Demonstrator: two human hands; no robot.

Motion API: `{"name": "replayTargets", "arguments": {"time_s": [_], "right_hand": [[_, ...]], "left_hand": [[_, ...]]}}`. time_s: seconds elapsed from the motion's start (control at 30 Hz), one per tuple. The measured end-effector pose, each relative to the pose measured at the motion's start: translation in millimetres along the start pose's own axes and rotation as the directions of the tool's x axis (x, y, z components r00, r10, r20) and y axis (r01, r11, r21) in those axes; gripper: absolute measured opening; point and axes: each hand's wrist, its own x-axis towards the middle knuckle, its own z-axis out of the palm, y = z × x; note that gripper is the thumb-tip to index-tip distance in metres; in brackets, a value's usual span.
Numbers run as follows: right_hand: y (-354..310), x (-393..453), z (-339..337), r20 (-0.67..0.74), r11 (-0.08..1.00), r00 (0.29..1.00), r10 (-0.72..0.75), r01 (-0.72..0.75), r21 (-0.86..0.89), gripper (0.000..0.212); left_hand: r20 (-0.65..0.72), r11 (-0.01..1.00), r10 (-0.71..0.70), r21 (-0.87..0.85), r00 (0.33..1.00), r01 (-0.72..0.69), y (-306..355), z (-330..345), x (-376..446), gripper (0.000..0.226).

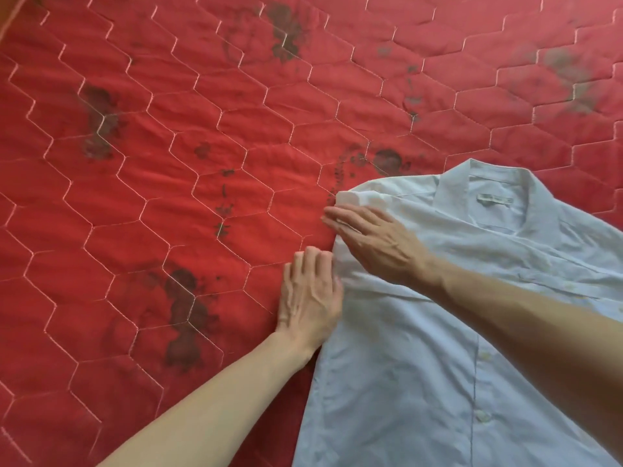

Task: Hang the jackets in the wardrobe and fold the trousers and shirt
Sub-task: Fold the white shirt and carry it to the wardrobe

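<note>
A pale blue button shirt (421,382) lies front up on the red quilt at the lower right, collar toward the top, buttons running down its middle. Its left side is folded in along a straight edge. My right hand (374,241) lies flat with straight fingers on the shirt's left shoulder, fingertips reaching the fold. My left hand (310,298) rests at the shirt's left edge just below, fingers bent at the knuckles against the fold; whether they pinch the cloth is hidden. No jackets or trousers are in view.
The red quilt (168,197) with white hexagon stitching and dark flower prints covers the whole bed surface. A strip of wooden edge (6,15) shows at the top left corner.
</note>
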Motion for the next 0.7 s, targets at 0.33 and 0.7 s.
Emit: {"name": "replayTargets", "arguments": {"time_s": [0.33,0.7], "right_hand": [[37,32,15,0.379,0.979,0.903,0.204,-0.187,-0.082,0.077],[34,-130,-21,-0.025,0.825,0.832,0.554,-0.544,0.153,0.058]], "left_hand": [[0.342,0.949,0.128,0.229,0.931,-0.215,2,41,-32,0.078],[0.377,0.916,0.161,0.286,0.912,-0.279,33,28,-17,0.075]]}}
